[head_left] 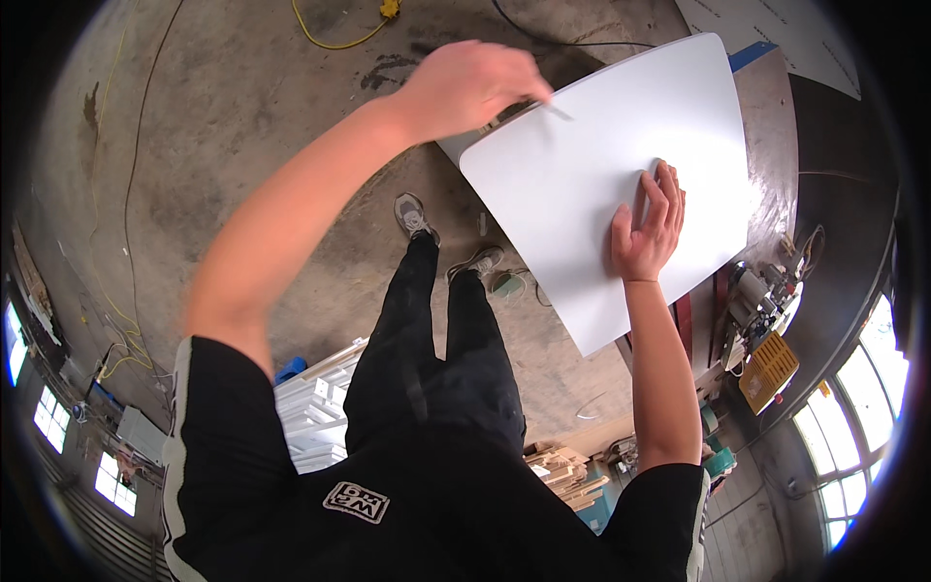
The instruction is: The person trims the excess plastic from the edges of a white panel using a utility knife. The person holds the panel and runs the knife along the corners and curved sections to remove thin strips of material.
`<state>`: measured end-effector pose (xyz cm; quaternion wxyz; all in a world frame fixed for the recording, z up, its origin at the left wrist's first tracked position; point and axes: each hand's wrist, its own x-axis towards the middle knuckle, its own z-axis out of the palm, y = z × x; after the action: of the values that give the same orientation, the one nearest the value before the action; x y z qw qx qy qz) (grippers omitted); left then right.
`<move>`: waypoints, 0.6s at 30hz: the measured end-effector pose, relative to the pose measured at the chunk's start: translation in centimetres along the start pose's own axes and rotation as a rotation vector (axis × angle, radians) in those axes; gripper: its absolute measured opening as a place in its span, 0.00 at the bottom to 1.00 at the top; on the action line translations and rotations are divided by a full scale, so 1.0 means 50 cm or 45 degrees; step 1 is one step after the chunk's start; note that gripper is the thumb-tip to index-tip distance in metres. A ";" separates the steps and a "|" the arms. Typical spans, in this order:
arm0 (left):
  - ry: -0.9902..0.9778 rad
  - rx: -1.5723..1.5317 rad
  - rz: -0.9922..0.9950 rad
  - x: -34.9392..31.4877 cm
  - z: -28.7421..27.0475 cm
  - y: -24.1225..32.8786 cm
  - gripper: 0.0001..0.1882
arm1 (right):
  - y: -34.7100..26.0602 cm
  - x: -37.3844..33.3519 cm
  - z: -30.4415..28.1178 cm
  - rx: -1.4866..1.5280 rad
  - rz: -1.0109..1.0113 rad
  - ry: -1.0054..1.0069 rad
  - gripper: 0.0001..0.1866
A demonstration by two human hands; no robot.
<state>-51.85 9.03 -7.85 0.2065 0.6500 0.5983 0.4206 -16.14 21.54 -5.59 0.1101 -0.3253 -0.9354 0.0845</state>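
A large white panel (621, 145) with rounded corners lies on a workbench to my right. My left hand (475, 87) hovers at the panel's far left edge, its fingers pinched together. A small thin grey piece (557, 112) sticks out from the fingertips over the panel; motion blur hides its kind. Flat on the panel's surface rests my right hand (652, 225), with the thumb apart from the fingers and nothing held.
The workbench (773, 145) extends beyond the panel's right side, with tools and a yellow slotted part (769, 372) near it. White strips (315, 412) and wood offcuts (565, 475) are stacked by my legs. A yellow cord (339, 45) crosses the concrete floor.
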 end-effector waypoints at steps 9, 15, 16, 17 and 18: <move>-0.184 0.233 0.256 -0.024 -0.022 0.006 0.13 | -0.003 -0.001 -0.001 0.011 0.011 -0.004 0.30; -0.261 0.019 0.098 -0.239 -0.059 0.076 0.13 | 0.001 -0.005 -0.004 -0.004 0.012 0.000 0.29; -0.158 -0.143 -0.012 -0.244 -0.053 0.079 0.12 | 0.003 -0.007 -0.004 -0.007 0.009 0.002 0.29; -0.029 -0.169 -0.128 -0.230 -0.051 0.077 0.11 | 0.000 -0.008 0.000 0.007 0.011 -0.001 0.29; 0.105 -0.196 -0.244 -0.200 -0.048 0.072 0.10 | -0.002 -0.006 0.002 0.017 0.008 -0.006 0.29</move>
<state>-50.91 -1.77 -6.74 0.2702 0.5541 0.6317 0.4700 -16.00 21.27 -5.70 0.1098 -0.3274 -0.9340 0.0921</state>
